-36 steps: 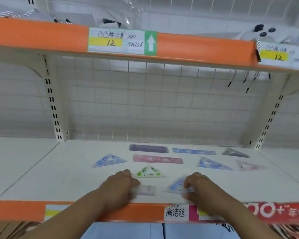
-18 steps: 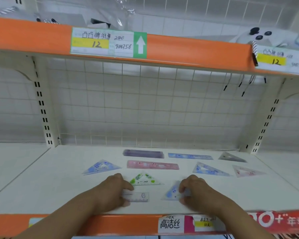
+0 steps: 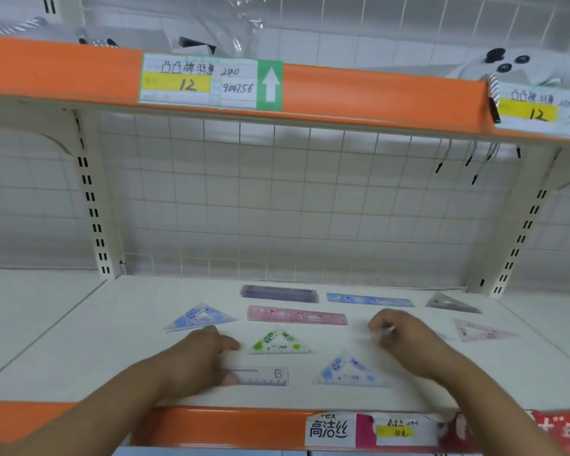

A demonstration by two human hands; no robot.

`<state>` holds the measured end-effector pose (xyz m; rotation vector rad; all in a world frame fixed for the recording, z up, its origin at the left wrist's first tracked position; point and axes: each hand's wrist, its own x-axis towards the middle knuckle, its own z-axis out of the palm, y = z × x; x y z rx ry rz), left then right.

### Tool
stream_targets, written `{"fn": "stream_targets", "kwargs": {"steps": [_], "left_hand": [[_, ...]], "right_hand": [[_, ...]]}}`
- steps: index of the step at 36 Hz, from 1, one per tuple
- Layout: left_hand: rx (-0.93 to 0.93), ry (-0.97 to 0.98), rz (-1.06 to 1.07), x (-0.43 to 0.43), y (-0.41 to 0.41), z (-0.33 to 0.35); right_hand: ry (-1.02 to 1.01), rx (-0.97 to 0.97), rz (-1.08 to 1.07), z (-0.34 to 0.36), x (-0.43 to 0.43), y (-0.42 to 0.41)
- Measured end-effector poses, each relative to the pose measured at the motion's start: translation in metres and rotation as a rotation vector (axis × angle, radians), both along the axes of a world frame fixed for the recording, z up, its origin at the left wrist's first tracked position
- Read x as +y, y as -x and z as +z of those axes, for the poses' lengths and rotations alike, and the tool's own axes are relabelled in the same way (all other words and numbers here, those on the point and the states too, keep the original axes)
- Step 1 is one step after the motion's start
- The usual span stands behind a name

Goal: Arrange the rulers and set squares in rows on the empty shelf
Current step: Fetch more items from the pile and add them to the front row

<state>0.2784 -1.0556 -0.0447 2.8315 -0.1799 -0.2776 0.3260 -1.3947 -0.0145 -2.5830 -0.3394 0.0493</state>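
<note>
Front-row step. L hand (image 3: 204,357) pinches left end of clear ruler (image 3: 264,376), flat on shelf (image 3: 79,340) nr front lip, blue set square (image 3: 349,371) beside it. R hand (image 3: 405,340) over mid row, fingers curled, blurred; can't tell if holding anything. Next, prob: square ruler w/ row.

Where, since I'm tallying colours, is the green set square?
Head view, lower centre: the green set square lies flat directly in front of the pink ruler, just right of the left hand.
</note>
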Motion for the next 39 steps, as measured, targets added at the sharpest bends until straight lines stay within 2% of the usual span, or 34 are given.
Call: {"fn": "stream_targets", "kwargs": {"steps": [5, 8, 13, 19, 24, 30, 39], "left_hand": [[0.105, 0.064, 0.134, 0.032, 0.007, 0.009], [0.079, -0.014, 0.193, 0.040, 0.011, 0.004], [0.103, -0.113, 0.205, 0.049, 0.022, 0.005], [0.101, -0.134, 0.265, 0.064, 0.036, 0.005], [0.077, -0.122, 0.324, 0.069, 0.043, 0.003], [0.093, -0.130, 0.352, 0.068, 0.042, 0.001], [0.115, -0.143, 0.329, 0.066, 0.042, 0.005]], "right_hand": [[-0.010, -0.019, -0.043, 0.008, -0.007, -0.009], [0.028, 0.009, -0.007, 0.005, 0.006, -0.007], [0.102, -0.012, 0.104, 0.002, 0.042, 0.001], [0.158, -0.091, 0.274, 0.000, 0.091, 0.015], [0.205, -0.068, 0.383, -0.013, 0.129, 0.025], [0.308, -0.059, 0.432, -0.026, 0.153, 0.029], [0.308, -0.007, 0.443, -0.024, 0.156, 0.024]]}}
